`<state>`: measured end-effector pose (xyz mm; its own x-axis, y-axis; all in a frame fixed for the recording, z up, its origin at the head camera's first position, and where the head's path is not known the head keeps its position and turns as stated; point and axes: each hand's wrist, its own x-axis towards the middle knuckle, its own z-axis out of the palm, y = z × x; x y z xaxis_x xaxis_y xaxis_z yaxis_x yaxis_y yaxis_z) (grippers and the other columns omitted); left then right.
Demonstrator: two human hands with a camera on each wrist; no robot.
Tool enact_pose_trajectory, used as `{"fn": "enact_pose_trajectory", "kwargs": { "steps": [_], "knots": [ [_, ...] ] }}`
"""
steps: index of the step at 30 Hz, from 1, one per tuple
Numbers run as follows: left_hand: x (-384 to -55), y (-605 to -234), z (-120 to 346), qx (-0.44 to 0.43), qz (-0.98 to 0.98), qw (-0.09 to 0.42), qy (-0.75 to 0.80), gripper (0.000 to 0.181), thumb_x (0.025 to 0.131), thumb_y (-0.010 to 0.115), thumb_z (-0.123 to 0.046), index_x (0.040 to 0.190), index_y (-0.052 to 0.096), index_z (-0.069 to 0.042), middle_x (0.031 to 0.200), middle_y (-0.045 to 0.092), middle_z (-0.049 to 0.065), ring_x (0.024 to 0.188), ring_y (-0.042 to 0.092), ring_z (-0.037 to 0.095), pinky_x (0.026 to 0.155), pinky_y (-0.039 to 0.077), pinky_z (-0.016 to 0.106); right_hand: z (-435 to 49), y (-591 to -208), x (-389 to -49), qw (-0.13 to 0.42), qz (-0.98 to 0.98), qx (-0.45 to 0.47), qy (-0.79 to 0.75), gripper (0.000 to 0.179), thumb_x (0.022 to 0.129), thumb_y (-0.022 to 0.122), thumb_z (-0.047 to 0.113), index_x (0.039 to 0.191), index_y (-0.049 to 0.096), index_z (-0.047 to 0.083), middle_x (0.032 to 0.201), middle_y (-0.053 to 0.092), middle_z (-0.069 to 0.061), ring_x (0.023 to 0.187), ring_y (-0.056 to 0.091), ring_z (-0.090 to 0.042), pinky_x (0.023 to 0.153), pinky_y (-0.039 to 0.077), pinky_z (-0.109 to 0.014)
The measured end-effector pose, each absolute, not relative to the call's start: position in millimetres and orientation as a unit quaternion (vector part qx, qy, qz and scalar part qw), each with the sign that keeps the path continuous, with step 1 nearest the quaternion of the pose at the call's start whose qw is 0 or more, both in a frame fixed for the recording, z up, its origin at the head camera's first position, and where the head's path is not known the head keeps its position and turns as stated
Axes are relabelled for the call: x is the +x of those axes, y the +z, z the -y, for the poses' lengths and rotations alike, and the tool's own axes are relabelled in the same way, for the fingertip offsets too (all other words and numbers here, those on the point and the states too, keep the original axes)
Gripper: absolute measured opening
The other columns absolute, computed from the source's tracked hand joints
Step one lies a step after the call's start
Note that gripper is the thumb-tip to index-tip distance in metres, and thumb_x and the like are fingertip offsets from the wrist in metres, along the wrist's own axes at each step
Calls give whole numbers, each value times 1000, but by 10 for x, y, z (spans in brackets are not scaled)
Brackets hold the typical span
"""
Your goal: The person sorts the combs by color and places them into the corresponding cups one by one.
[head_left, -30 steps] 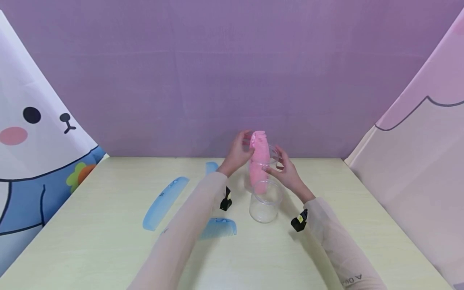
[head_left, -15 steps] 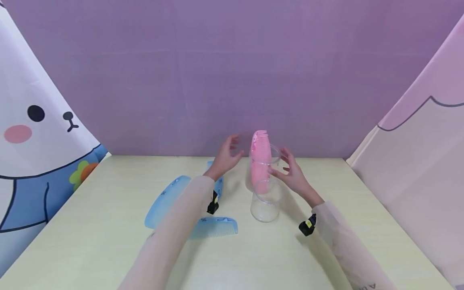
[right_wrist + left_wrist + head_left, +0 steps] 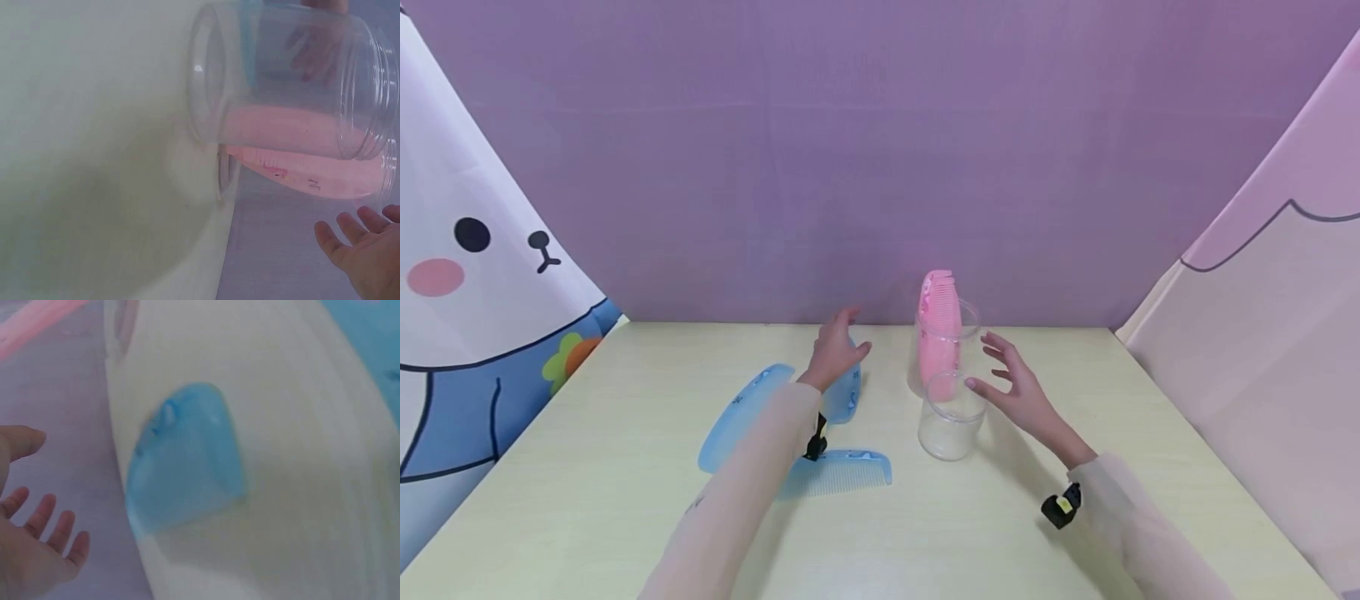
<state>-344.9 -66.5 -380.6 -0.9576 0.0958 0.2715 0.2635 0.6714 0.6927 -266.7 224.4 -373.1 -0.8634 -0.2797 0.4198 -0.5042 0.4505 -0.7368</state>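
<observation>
My left hand (image 3: 833, 354) hovers over a blue comb (image 3: 844, 398) at the back of the table, fingers spread and holding nothing; the wrist partly hides the comb. In the left wrist view that blue comb (image 3: 187, 465) lies apart from the fingers. My right hand (image 3: 1018, 396), fingers loosely bent and nothing in them, is beside a clear plastic jar (image 3: 951, 435). Behind it, a second clear jar (image 3: 973, 325) has a pink comb (image 3: 938, 312) standing in it, its top above the rim. I cannot tell whether more pink combs are behind it.
Another blue comb (image 3: 737, 425) lies on the left, partly under the left forearm. A third blue comb (image 3: 853, 471), teeth toward me, lies in front. A purple cloth (image 3: 880, 167) rises behind the table (image 3: 970, 533), with printed cloths at both sides.
My left hand has let go of the pink comb and moved left and toward me, over the blue comb. My right hand has drawn back from the rear jar to the right and nearer.
</observation>
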Motion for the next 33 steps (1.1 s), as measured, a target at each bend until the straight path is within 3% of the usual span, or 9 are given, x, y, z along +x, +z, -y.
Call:
{"fn": "enact_pose_trajectory", "kwargs": {
  "steps": [7,15,21,33],
  "knots": [
    [-3363,-3878,734,-45,938,67,-337,64,83,65,-25,137,34,-10,131,42,20,117,41,41,95,36,57,-2147,-3629,-2383,94,837,267,469,64,83,62,1,137,28,-6,137,37,-28,124,37,-46,93,39,-59],
    [-3329,-3951,762,-18,947,40,-318,72,80,70,-28,136,31,-7,129,42,24,116,43,42,96,37,56,-2249,-3933,-2471,82,839,289,454,62,85,61,4,138,30,1,138,41,-20,124,42,-38,93,42,-53],
    [-3331,-4001,770,-7,946,20,-323,78,76,73,-28,137,29,-8,127,43,25,115,44,41,95,40,55,-2264,-4010,-2463,77,830,308,460,68,81,66,7,137,29,-3,135,41,-24,119,44,-40,90,45,-50],
    [-3354,-4051,753,8,936,21,-352,81,73,76,-20,137,28,-8,128,39,26,117,40,43,93,43,54,-2250,-4026,-2442,47,826,299,476,68,82,66,8,138,28,0,133,44,-26,120,46,-38,91,46,-30]
  ]
}}
